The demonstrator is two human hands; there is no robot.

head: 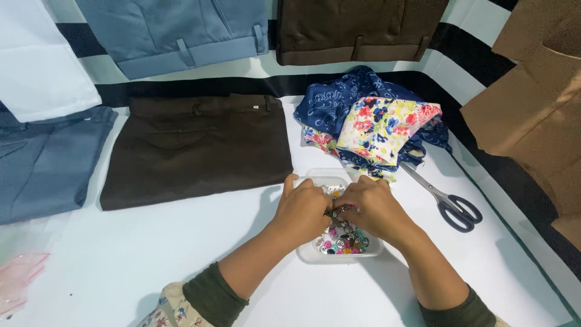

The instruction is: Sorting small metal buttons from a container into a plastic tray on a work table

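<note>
Both my hands are over a clear rectangular plastic box [315, 255] full of several small coloured and silver buttons [342, 243]. My left hand [301, 211] covers the box's left side, fingers curled down into it. My right hand [375, 209] sits on the right side, fingertips meeting the left hand's over the buttons. Whether either hand pinches a button is hidden by the fingers. Folded dark brown trousers [196, 148] lie just left of the box.
Scissors [445, 197] with dark handles lie right of the box. Floral and blue patterned cloths [375, 121] are heaped behind it. Blue trousers [175, 33], more brown trousers [357, 27], blue-grey trousers [42, 160] and tan cloth [532, 103] surround the white table [151, 254]. A pink bag [18, 278] lies at left.
</note>
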